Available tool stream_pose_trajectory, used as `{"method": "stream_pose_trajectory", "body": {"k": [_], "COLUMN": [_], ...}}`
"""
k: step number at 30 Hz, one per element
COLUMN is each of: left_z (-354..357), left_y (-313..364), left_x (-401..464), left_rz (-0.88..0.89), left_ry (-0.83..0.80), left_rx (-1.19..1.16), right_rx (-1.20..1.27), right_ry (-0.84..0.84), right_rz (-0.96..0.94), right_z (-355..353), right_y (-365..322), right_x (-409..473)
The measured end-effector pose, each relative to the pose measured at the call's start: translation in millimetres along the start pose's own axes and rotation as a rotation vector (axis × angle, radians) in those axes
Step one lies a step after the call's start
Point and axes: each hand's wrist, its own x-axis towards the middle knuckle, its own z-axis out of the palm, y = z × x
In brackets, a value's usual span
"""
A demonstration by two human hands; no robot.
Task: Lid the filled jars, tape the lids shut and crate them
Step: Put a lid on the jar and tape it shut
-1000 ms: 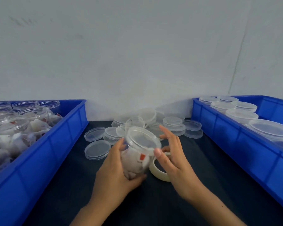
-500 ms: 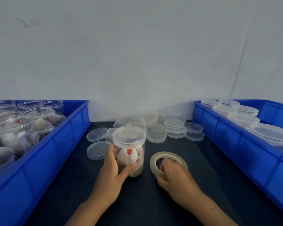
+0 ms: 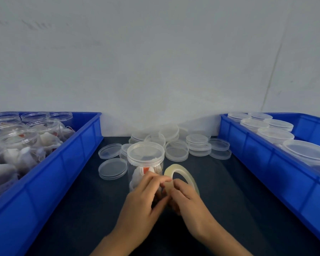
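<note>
Lidded jar [image 3: 145, 163] stands upright on the dark mat [image 3: 229, 200], its long axis vertical and its lid [image 3: 145, 152] seated. The tape roll [image 3: 181, 175] is held on edge just right of the jar, tilted, with its near rim in both hands. The right hand [image 3: 189, 200] grips the roll's lower arc with curled fingers. The left hand [image 3: 146, 198] lies in front of the jar's lower wall, its fingertips [image 3: 164, 180] pinched at the roll's edge, apparently picking for the free end; whether an end is lifted cannot be told.

The lid seam lies up and slightly left of the hands, beyond them. The left hand is nearer the jar; the right is nearer the roll. The coming move probably carries the tape end up and left to the seam.

Left crate [image 3: 63, 172] holds open filled jars; right crate [image 3: 266, 163] holds lidded ones. Spare lids [image 3: 198, 145] lie behind the jar.
</note>
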Motion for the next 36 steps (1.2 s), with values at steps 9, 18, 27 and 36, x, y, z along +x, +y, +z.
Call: {"method": "stream_pose_trajectory", "body": {"k": [9, 18, 27, 36], "left_z": [2, -1, -2, 1], "left_y": [3, 6, 7, 6], "left_x": [-1, -1, -1, 1], "left_rz": [-0.136, -0.111, -0.095, -0.003], "left_ry": [0.037, 0.130, 0.196, 0.247], "left_rx": [-0.181, -0.123, -0.163, 0.011], "right_rx": [-0.052, -0.061, -0.050, -0.107], "right_ry": [0.024, -0.041, -0.064, -0.057], "right_rz": [-0.119, -0.157, -0.126, -0.091], "right_z": [0, 3, 3, 4], "right_y": [4, -2, -6, -8], "right_x": [-1, -6, -9, -10]}}
